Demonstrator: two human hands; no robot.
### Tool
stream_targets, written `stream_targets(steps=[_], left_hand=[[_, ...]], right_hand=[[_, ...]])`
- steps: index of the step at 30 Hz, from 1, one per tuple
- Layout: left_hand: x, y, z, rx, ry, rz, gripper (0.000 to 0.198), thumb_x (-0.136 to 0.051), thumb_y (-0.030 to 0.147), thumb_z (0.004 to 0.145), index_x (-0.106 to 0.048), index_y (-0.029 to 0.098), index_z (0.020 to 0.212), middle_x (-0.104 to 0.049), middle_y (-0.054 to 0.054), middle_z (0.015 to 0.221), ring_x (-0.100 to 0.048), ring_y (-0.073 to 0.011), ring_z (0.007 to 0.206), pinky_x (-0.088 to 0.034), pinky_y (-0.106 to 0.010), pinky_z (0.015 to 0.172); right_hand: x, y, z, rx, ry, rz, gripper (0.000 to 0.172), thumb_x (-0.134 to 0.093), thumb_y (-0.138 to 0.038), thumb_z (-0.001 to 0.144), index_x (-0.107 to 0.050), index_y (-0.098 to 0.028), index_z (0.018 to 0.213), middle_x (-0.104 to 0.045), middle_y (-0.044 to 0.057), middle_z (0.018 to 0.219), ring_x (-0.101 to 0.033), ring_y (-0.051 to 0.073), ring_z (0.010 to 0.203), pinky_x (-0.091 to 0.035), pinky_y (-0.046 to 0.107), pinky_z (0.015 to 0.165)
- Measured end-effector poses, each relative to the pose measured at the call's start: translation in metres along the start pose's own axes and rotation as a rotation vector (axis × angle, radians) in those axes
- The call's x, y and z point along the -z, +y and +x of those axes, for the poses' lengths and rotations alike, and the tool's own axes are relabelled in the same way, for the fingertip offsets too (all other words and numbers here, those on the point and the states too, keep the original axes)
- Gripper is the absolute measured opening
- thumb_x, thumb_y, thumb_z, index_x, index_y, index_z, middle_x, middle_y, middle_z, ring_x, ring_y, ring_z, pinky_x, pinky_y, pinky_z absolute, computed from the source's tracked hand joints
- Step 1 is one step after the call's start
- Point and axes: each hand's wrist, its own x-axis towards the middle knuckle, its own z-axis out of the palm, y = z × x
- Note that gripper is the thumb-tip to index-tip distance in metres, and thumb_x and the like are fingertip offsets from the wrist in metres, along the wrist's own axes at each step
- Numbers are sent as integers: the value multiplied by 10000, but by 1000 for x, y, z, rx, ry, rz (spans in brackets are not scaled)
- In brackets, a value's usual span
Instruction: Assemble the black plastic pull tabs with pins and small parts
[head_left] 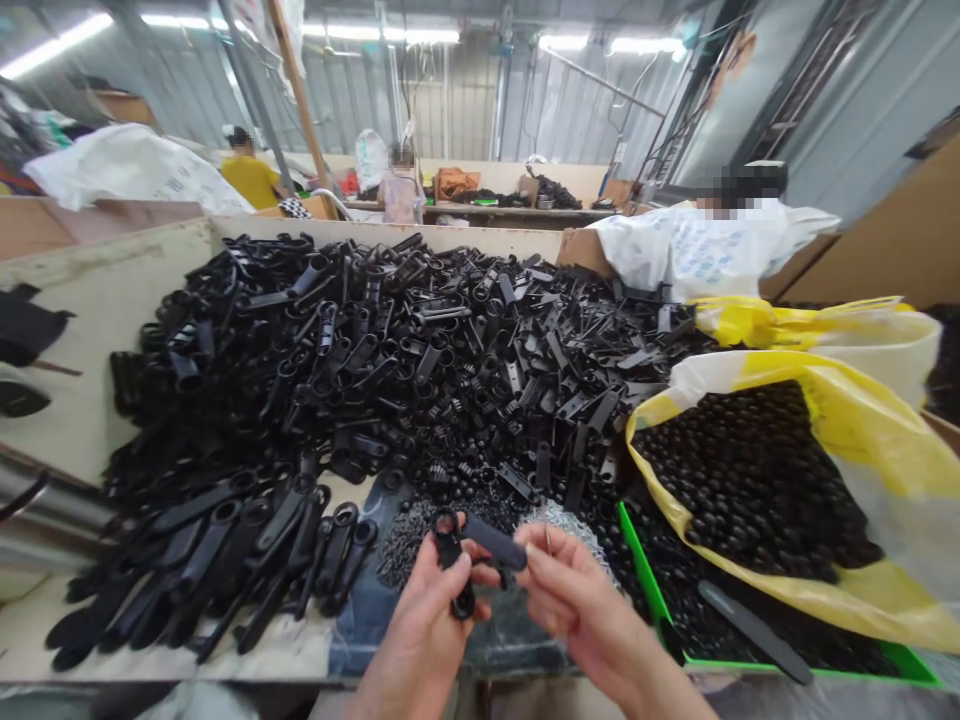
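The left hand (420, 632) is clamping one black plastic loop piece (450, 560) upright, its long axis near vertical, while the right hand (577, 600) is pinching one flat black plastic bar (491, 541), lying almost level and pointing left, its end touching that piece. Both are being held low over the bench, with a heap of black plastic parts (375, 360) spreading ahead and one green tray (645, 580) bearing a yellow-and-white sack (885, 470) of round black parts just right.

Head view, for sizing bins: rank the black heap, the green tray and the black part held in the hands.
1. Black heap
2. Green tray
3. Black part, which is nearest the camera, so it may look larger than it is
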Motion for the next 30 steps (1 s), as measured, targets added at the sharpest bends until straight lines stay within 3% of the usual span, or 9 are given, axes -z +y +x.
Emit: stream_targets(steps=[2,4,6,8,10,14,20,25,30], left_hand=[[-2,-1,-5,-61,1,20,548,-837,365,808,-590,229,1278,-732,-51,1040,-646,-165,850,-468,-287,752],[-2,0,-9,-123,2,42,520,-843,340,813,-595,236,1259,-727,-21,938,-635,-150,797,-469,-281,775],[0,-1,-11,-165,39,52,522,-858,313,806,-592,243,1250,-717,-2,884,-642,-151,826,-476,-277,823],[2,-5,-11,-192,126,30,571,-882,294,784,-586,256,1271,-736,-25,1013,-660,-169,976,-474,-285,920],[3,-10,-9,-218,213,-11,639,-909,300,746,-586,274,1296,-724,-46,1173,-652,-190,1096,-463,-305,989],[1,-16,-6,-250,209,-55,619,-902,346,735,-615,263,1277,-744,-53,1115,-660,-217,1097,-468,-354,1011],[-2,-13,-13,-218,171,-12,440,-829,434,811,-686,222,1170,-743,-77,1104,-644,-229,1081,-483,-371,975],[-9,-16,-16,-252,123,-37,467,-840,390,816,-647,279,1227,-734,-52,1108,-647,-185,1002,-519,-332,927],[-7,-18,-16,-218,126,-35,434,-852,439,795,-719,244,1159,-749,-58,1050,-666,-206,1036,-532,-317,937]], right_hand=[[-11,24,-14,-75,-29,102,431,-832,-564,792,-652,-182,878,-553,-59,653,-144,10,422,-139,172,406],[-15,38,-22,-11,2,-12,385,-780,-556,856,-690,-184,891,-581,-33,690,-253,26,433,-201,165,411],[-15,43,-26,194,51,-276,301,-716,-500,923,-744,-202,959,-641,13,811,-431,64,496,-351,175,450],[-14,41,-27,442,77,-572,214,-667,-373,967,-758,-239,1107,-688,53,1001,-564,96,578,-471,197,514],[-14,37,-26,668,49,-819,292,-631,-239,976,-712,-256,1256,-710,79,1129,-664,123,650,-546,210,568],[-17,32,-22,1026,71,-1103,371,-595,-60,966,-687,-193,1301,-767,110,1088,-768,195,884,-624,239,733],[-24,28,-25,965,83,-947,276,-627,-112,984,-722,-180,1233,-773,102,1013,-775,183,851,-646,224,709],[-32,35,-26,1001,140,-908,225,-628,-147,996,-738,-175,1190,-781,95,964,-781,181,803,-642,219,671],[-33,37,-27,1020,183,-957,231,-616,-133,996,-740,-170,1188,-769,98,927,-762,184,773,-633,237,645]])
